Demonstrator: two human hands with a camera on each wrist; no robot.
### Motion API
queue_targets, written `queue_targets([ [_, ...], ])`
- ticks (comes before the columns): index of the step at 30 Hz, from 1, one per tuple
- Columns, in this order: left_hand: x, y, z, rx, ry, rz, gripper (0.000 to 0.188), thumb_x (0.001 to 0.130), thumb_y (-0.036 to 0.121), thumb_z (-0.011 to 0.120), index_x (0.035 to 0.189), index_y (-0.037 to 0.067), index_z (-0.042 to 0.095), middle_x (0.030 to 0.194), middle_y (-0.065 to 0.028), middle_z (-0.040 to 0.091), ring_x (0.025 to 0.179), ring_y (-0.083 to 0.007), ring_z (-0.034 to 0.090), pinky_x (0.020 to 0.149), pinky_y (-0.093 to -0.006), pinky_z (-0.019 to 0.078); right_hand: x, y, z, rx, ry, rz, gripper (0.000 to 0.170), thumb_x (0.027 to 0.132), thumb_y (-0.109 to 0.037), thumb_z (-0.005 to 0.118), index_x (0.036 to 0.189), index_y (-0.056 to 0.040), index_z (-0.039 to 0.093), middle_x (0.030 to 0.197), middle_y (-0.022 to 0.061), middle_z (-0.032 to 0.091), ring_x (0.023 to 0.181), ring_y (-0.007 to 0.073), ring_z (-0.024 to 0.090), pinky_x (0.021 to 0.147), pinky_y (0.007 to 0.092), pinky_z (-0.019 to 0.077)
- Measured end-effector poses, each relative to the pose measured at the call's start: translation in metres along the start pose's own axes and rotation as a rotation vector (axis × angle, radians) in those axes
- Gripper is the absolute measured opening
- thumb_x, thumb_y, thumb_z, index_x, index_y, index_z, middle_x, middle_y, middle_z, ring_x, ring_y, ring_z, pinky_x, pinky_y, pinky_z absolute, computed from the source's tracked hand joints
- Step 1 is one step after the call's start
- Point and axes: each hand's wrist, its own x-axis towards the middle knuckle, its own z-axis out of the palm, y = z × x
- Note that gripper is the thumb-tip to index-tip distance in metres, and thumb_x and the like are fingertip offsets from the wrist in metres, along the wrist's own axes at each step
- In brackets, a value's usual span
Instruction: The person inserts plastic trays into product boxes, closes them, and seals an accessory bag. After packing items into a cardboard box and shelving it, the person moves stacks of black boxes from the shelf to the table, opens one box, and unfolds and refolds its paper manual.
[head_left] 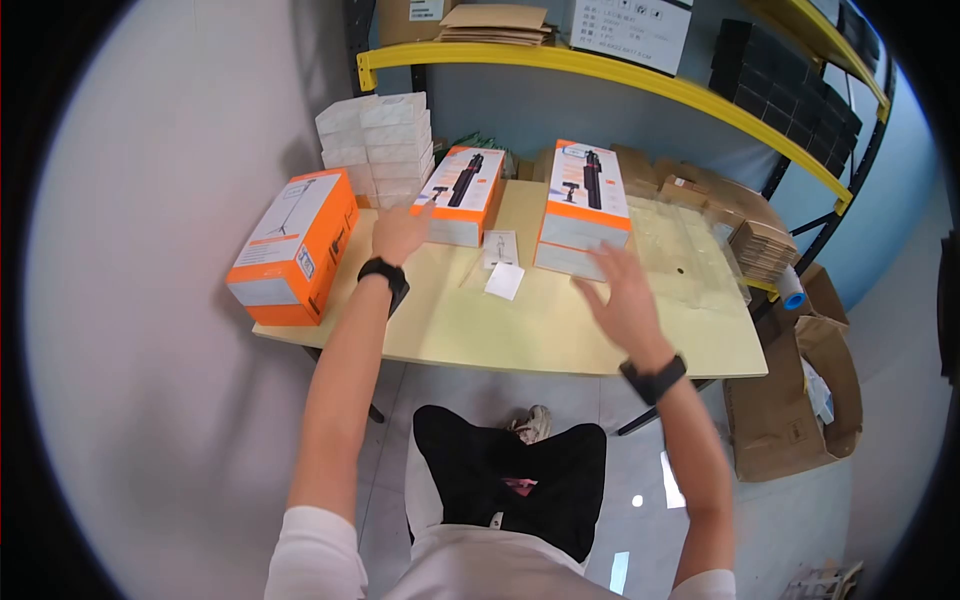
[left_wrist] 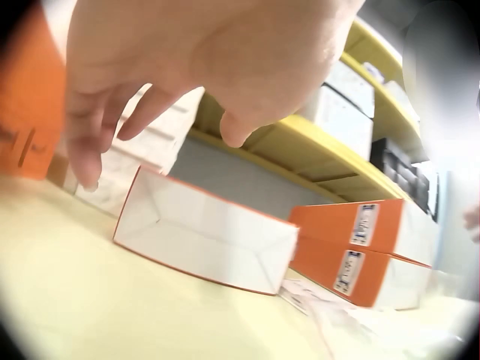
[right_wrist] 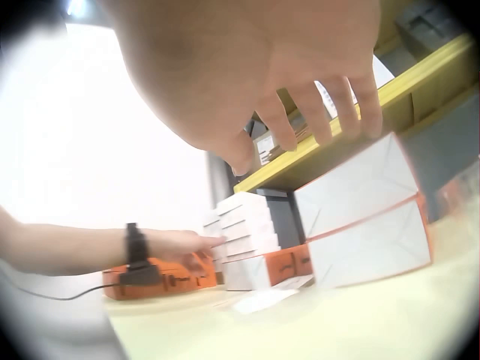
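Observation:
My left hand [head_left: 400,235] reaches out beside the near left corner of a single orange-and-white tripod box [head_left: 462,190]. Its fingers hang spread with nothing between them in the left wrist view, in front of that box's white end. Before the right-hand stack of two tripod boxes [head_left: 585,205] is my right hand [head_left: 628,300], slightly blurred. Thumb and fingers are apart and hold nothing; they overlap the stack's front corner in the head view. Another pair of orange-and-white boxes [head_left: 295,245] stands stacked at the table's left edge.
A printed slip [head_left: 500,248] and a white paper [head_left: 505,281] lie mid-table [head_left: 450,320]. White cartons [head_left: 380,145] are piled behind. A yellow-edged shelf [head_left: 600,72] overhangs the back. Clear plastic [head_left: 680,245] lies at right; an opened cardboard box [head_left: 800,410] stands on the floor.

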Motion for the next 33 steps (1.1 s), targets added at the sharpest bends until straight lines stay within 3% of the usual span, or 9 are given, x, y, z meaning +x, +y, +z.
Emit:
queue_targets([
  [2,0.043,-0.025,0.044,-0.055,-0.192,-0.200,0.073,0.086,0.065,0.050,0.126,0.006,0.060,0.122,-0.0251,0.061,0.119,-0.0421,0.053,0.098,-0.0452,0.0439,-0.035,-0.019,-0.007,0.069,-0.020,0.018,0.037,0.084,-0.024,0.072,0.113,-0.0020,0.065,0.122,0.0215,0.059,0.116,0.0383,0.053,0.098,0.0445,0.0455],
  [4,0.058,-0.037,0.069,-0.119,-0.199,-0.268,0.081,0.081,0.073,0.047,0.134,0.012,0.055,0.130,-0.0239,0.057,0.125,-0.0399,0.051,0.102,-0.0446,0.0414,-0.068,-0.030,-0.015,0.140,-0.066,0.050,0.034,0.082,-0.018,0.074,0.111,-0.0033,0.066,0.122,0.0191,0.060,0.114,0.0375,0.055,0.096,0.0430,0.0474],
  [5,0.085,-0.080,0.115,-0.120,-0.205,-0.154,0.081,0.080,0.072,0.048,0.137,0.013,0.053,0.129,-0.0236,0.058,0.124,-0.0388,0.052,0.103,-0.0447,0.0408,-0.083,-0.031,-0.018,0.165,-0.083,0.066,0.031,0.081,-0.016,0.075,0.108,-0.0035,0.068,0.121,0.0182,0.061,0.112,0.0369,0.057,0.094,0.0424,0.0483],
  [11,0.038,-0.042,0.056,-0.463,-0.177,-0.528,0.063,0.082,0.057,0.060,0.112,0.003,0.068,0.111,-0.0256,0.066,0.108,-0.0383,0.062,0.089,-0.0420,0.0474,-0.134,-0.034,-0.033,0.275,-0.139,0.177,0.019,0.081,-0.010,0.073,0.098,-0.0024,0.071,0.111,0.0166,0.067,0.108,0.0344,0.060,0.091,0.0405,0.0494],
  [20,-0.021,-0.033,0.021,-0.419,-0.027,-0.313,0.047,0.089,0.044,0.056,0.103,0.002,0.070,0.093,-0.0202,0.070,0.088,-0.0368,0.067,0.079,-0.0412,0.0493,-0.100,-0.069,0.007,0.444,-0.045,0.176,0.014,0.083,-0.009,0.070,0.095,-0.0024,0.071,0.105,0.0153,0.068,0.102,0.0327,0.063,0.087,0.0395,0.0511],
  [22,-0.036,-0.031,0.006,-0.395,-0.074,-0.297,0.047,0.089,0.044,0.056,0.103,0.001,0.069,0.091,-0.0200,0.070,0.087,-0.0366,0.067,0.078,-0.0413,0.0494,-0.089,-0.077,0.024,0.545,-0.082,0.186,0.020,0.085,-0.014,0.069,0.100,-0.0002,0.070,0.108,0.0184,0.068,0.101,0.0340,0.064,0.087,0.0391,0.0513],
  [24,-0.049,-0.029,-0.011,-0.372,-0.115,-0.278,0.047,0.090,0.044,0.055,0.104,0.001,0.069,0.089,-0.0197,0.070,0.086,-0.0365,0.067,0.077,-0.0414,0.0494,-0.069,-0.092,0.042,0.814,-0.203,0.416,0.031,0.090,-0.021,0.067,0.108,0.0040,0.066,0.110,0.0230,0.066,0.101,0.0357,0.065,0.089,0.0403,0.0508],
  [26,-0.068,-0.026,-0.026,-0.319,-0.168,-0.254,0.048,0.090,0.044,0.055,0.105,0.001,0.068,0.088,-0.0192,0.070,0.087,-0.0351,0.067,0.075,-0.0408,0.0495,-0.048,-0.101,0.069,0.808,-0.242,0.458,0.047,0.094,-0.030,0.062,0.122,0.0083,0.057,0.109,0.0232,0.067,0.098,0.0251,0.068,0.083,0.0317,0.0520],
  [33,-0.151,-0.019,-0.063,-0.319,-0.093,-0.132,0.044,0.094,0.040,0.055,0.109,0.001,0.068,0.074,-0.0130,0.066,0.066,-0.0273,0.061,0.067,-0.0344,0.0478,0.003,-0.123,0.105,0.905,-0.362,0.600,0.059,0.095,-0.038,0.058,0.135,0.0052,0.046,0.104,0.0183,0.067,0.089,0.0216,0.066,0.079,0.0287,0.0510],
])
